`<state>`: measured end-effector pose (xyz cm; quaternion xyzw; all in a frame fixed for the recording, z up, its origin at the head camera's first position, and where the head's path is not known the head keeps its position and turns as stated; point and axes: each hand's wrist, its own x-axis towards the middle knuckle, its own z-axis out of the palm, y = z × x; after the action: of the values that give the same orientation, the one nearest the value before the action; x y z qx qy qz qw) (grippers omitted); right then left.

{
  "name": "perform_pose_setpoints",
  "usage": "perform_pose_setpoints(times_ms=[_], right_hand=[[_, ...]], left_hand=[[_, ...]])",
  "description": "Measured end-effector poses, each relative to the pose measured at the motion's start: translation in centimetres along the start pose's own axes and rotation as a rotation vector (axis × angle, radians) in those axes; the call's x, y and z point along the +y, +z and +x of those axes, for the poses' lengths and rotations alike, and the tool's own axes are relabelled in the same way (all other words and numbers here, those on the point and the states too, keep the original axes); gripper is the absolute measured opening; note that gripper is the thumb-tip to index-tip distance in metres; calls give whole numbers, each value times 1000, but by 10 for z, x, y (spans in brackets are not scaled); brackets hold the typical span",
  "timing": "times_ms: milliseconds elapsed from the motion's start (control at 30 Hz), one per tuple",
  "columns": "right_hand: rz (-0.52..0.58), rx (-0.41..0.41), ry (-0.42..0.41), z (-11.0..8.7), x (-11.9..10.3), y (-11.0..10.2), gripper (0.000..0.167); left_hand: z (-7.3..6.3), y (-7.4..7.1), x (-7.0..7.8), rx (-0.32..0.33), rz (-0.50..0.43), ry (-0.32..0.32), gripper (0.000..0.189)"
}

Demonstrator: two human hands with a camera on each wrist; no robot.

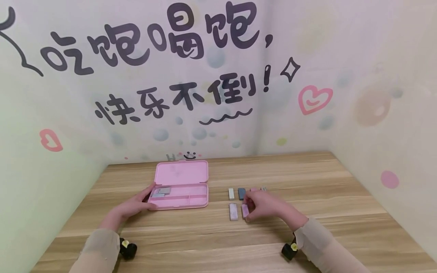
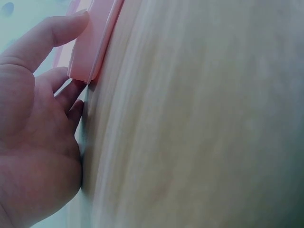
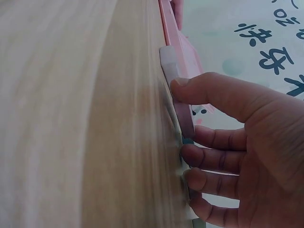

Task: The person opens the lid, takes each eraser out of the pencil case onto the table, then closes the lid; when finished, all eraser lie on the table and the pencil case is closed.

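Note:
A pink pencil case (image 1: 181, 203) lies with its lid raised at the left of the table. My left hand (image 1: 134, 204) holds its left end, thumb (image 2: 71, 27) on the near edge and fingers round the side. Grey blocks (image 1: 164, 190) lie in its long compartment. To the right of the case, my right hand (image 1: 264, 204) pinches a pinkish-purple eraser (image 1: 244, 211) between thumb and index finger, close over the table. Beside it lies a pale lilac eraser (image 1: 233, 211). Behind are a white eraser (image 1: 231, 194) and a dark blue-grey one (image 1: 241, 193).
A pink block (image 1: 253, 189) and a small grey one (image 1: 263, 188) show partly behind my right hand. The wooden table (image 1: 205, 242) runs back to a printed wall sheet (image 1: 218, 136). Each wrist carries a small black camera.

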<state>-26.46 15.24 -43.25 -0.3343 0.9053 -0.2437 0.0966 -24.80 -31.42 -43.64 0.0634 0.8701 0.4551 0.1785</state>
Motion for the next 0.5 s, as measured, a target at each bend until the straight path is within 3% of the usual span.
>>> perform_pose_setpoints(times_ms=[500], right_hand=[[-4,-9,32,-2,-4,-2,39]], left_hand=[[0,0,-1,-3,-2,7,100]])
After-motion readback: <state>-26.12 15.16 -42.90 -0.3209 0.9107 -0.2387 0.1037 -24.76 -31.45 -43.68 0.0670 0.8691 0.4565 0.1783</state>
